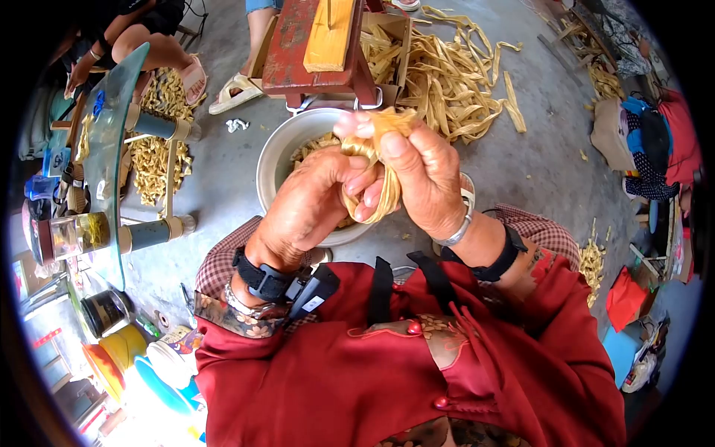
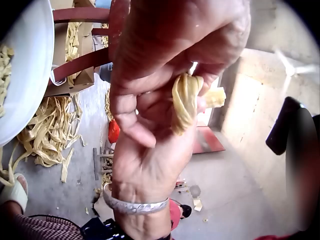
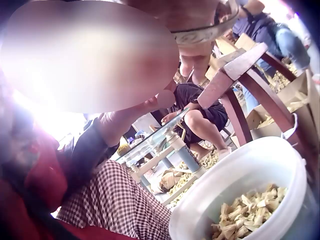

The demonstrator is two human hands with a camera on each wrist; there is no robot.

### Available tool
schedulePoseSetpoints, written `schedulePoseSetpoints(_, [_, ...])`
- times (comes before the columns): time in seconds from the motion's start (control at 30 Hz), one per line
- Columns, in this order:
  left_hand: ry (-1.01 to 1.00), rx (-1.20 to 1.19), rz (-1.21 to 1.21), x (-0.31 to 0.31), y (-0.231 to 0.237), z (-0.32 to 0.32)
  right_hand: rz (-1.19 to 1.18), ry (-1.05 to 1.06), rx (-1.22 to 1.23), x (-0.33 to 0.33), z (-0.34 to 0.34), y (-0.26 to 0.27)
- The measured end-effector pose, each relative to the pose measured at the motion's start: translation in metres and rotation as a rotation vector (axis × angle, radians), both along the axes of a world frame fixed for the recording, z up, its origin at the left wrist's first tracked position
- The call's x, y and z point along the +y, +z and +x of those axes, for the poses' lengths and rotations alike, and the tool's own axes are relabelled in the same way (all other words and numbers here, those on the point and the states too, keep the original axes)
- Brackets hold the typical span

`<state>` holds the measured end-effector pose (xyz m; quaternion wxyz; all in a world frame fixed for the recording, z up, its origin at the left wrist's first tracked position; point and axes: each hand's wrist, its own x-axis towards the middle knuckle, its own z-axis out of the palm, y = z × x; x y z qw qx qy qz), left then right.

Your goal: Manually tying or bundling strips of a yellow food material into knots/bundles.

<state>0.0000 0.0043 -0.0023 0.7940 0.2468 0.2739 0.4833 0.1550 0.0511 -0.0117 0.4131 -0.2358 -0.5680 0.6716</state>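
Left hand [image 1: 302,197] and right hand [image 1: 423,175] both pinch the yellowish strip [image 1: 390,188], apparently knotting it, so careful tightening seems needed next.

Far side's pretty jammed tbh: red stool [image 1: 287,56] just beyond the basin [image 1: 266,175], strip pile [image 1: 454,97] right of it. Left hand [image 1: 304,197] and right hand [image 1: 426,173] block the basin's right part from above. There's a floor [image 1: 231,160] gap on the left before the glass table [image 1: 110,171], and wider floor right, up to the cloth heap [image 1: 614,134].
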Motion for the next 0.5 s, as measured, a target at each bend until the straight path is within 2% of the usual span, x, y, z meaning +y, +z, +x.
schedulePoseSetpoints(0.03, [-0.004,0.077,0.018,0.0,0.003,-0.001,-0.035,0.029,-0.052,0.0,0.002,0.001])
schedulePoseSetpoints(0.07, [-0.006,0.154,0.036,0.0,0.009,-0.001,0.405,-0.212,-0.12,0.007,-0.007,-0.018])
schedulePoseSetpoints(0.13, [-0.002,0.321,0.014,0.0,0.016,-0.006,0.472,-0.244,-0.268,0.015,-0.006,-0.016])
schedulePoseSetpoints(0.17, [0.096,0.611,0.193,0.001,0.015,-0.005,0.504,-0.262,-0.345,0.017,-0.004,-0.015])
schedulePoseSetpoints(0.2, [0.196,0.897,0.375,0.002,0.014,-0.005,0.411,-0.252,-0.405,0.017,-0.003,-0.013])
schedulePoseSetpoints(0.27, [0.408,1.461,0.747,0.002,0.01,-0.004,0.18,-0.076,-0.369,0.018,-0.001,-0.014])
schedulePoseSetpoints(0.33, [0.455,1.452,0.96,0.006,0.006,-0.003,-0.019,0.141,-0.296,0.022,0.001,-0.012])
schedulePoseSetpoints(0.37, [0.475,1.442,1.065,0.007,0.004,-0.001,-0.031,0.212,-0.31,0.026,0.004,-0.007])
schedulePoseSetpoints(0.4, [0.475,1.415,1.06,0.007,0.005,0.002,-0.042,0.282,-0.323,0.029,0.008,-0.003])
schedulePoseSetpoints(0.43, [0.441,1.397,0.943,0.005,0.003,0.002,-0.054,0.351,-0.336,0.031,0.01,-0.001])
schedulePoseSetpoints(0.5, [0.369,1.351,0.708,0.001,-0.002,0.0,0.184,0.298,-0.377,0.031,0.012,-0.009])
